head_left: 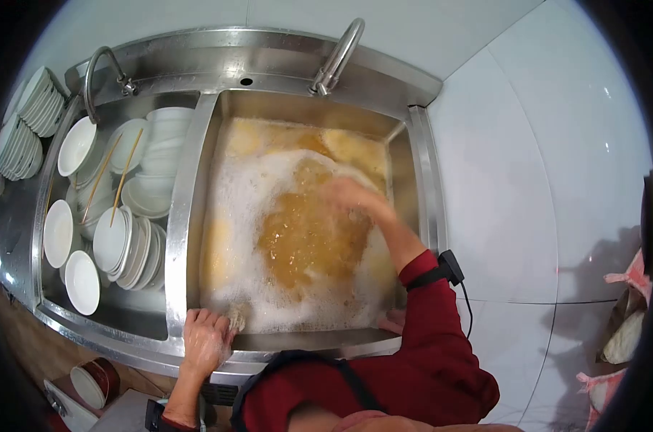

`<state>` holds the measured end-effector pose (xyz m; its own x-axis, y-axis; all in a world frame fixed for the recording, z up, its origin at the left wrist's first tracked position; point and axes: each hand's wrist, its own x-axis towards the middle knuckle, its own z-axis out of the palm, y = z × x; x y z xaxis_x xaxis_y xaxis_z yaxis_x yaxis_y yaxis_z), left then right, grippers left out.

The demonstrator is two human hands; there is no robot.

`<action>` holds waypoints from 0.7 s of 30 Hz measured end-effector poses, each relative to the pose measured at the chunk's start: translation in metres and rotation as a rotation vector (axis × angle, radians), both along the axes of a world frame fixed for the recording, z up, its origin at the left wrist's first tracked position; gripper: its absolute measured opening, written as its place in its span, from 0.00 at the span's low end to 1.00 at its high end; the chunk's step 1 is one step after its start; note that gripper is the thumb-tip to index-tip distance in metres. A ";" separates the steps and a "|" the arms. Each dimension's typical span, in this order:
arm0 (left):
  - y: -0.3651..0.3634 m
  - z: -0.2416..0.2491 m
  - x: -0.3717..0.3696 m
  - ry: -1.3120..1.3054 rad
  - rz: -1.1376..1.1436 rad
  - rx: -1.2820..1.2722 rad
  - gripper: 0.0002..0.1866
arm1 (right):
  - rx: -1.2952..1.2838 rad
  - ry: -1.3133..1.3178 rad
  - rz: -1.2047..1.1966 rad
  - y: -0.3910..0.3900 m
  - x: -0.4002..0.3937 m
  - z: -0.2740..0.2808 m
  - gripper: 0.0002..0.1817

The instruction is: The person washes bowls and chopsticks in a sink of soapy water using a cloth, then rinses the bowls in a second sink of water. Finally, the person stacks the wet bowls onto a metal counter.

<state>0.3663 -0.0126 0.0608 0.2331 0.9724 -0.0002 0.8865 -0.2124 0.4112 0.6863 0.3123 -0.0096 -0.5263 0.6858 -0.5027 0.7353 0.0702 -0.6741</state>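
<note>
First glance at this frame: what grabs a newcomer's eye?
The brown water ringed by white foam in the big central basin, with the right hand blurred over it. Then the white dishes crowding the left basin, two thin sticks across them. The left hand is at the central basin's near-left corner.

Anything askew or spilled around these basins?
Two thin sticks slant across the piled dishes in the left basin, looking stray. No spill or damage stands out, though foam covers part of the water in the right basin.

The glossy, pale-tiled right wall point(499, 237) meets a pale back wall point(190, 13), and brownish floor point(35, 333) shows at lower left.
</note>
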 end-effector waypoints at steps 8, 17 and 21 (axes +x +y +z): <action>0.004 0.002 0.001 0.017 0.011 -0.060 0.09 | 1.015 -0.399 -0.370 0.150 0.034 0.063 0.23; 0.008 0.002 0.005 0.000 0.025 -0.054 0.10 | 0.993 -0.113 0.146 0.105 0.021 -0.019 0.34; 0.006 0.001 0.002 -0.009 0.015 -0.024 0.11 | 0.625 -0.307 0.214 -0.006 0.000 -0.024 0.33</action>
<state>0.3683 -0.0070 0.0618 0.2189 0.9755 -0.0219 0.8856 -0.1892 0.4241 0.6860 0.3067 -0.0341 -0.5794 0.7907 -0.1975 0.8117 0.5381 -0.2270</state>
